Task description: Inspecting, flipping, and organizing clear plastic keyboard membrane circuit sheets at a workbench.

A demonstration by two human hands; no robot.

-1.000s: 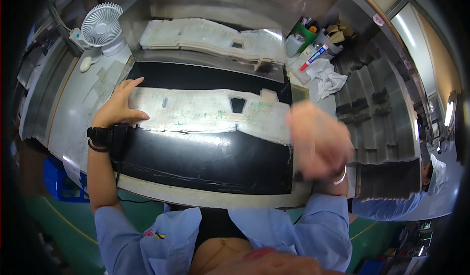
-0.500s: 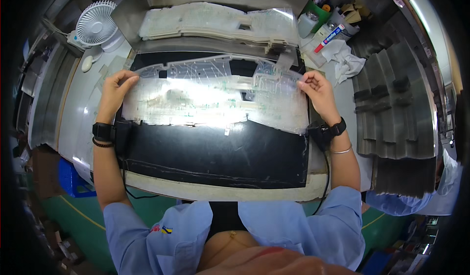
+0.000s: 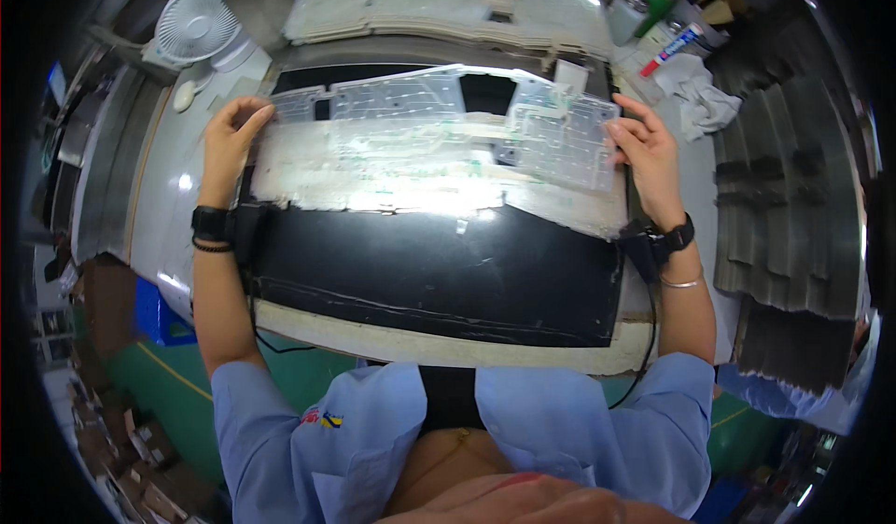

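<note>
A clear plastic circuit sheet (image 3: 387,100) with fine printed traces and square cutouts spans the space between my hands. Its far edge shows above a glossy layered stack of similar sheets (image 3: 317,174), which lies on a black mat (image 3: 420,272). Glare hides where the sheet ends and the stack begins. My left hand (image 3: 234,139) pinches the sheet's left end between thumb and fingers. At the right end, my right hand (image 3: 648,151) grips the edge with the thumb, while its index finger is raised. Both wrists wear black bands.
Behind the mat stands another stack of clear sheets (image 3: 439,13). A white fan (image 3: 198,22) is at the far left. At the far right are a marker (image 3: 672,50), crumpled white cloth (image 3: 700,95) and a green container (image 3: 644,3). Grey corrugated pieces (image 3: 784,197) line the right side.
The whole scene has shifted right and up in the picture. More of the clear sheet's printed face shows beyond the stack. My right index finger has lifted from the edge.
</note>
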